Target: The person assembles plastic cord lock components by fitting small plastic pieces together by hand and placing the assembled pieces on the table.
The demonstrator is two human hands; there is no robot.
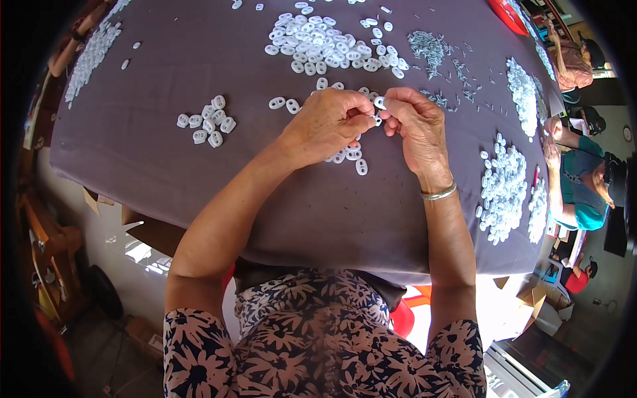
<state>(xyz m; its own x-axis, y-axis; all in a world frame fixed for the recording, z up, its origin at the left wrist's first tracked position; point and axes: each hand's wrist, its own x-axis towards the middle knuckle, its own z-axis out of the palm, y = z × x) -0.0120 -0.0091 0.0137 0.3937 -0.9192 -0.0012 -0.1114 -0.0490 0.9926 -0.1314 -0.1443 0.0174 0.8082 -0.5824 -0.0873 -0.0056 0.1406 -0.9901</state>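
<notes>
A: Where do the two hands lie in relation to the worktop (pixel 318 225)?

B: Both are over its dark cloth covering, fingertips close together. A silver-coloured bracelet (pixel 438 193) encircles the wrist of the right hand (pixel 419 129); the left hand (pixel 325 123) is just beside it.

A: And the state of each grip?

B: The right grip is grasping a small white plastic piece (pixel 380 103) between thumb and forefinger. The left grip is pinching a second white piece (pixel 377 121), largely hidden by the fingertips and just nearer the wearer. Whether the two pieces touch cannot be told.

A: Which parts surround the hands?

B: Beyond them is a heap of white oval two-hole pieces (pixel 317 40); to its right, a scatter of small metal springs (pixel 428 50). Several loose two-hole pieces (pixel 360 166) lie beneath the hands, partly covered.

A: What occupies the sides?

B: At left, a small cluster of white pieces (pixel 209 121), well apart from the heap. At right, a larger white pile (pixel 504 192), near a co-worker in a teal-sleeved top (pixel 587 217).
</notes>
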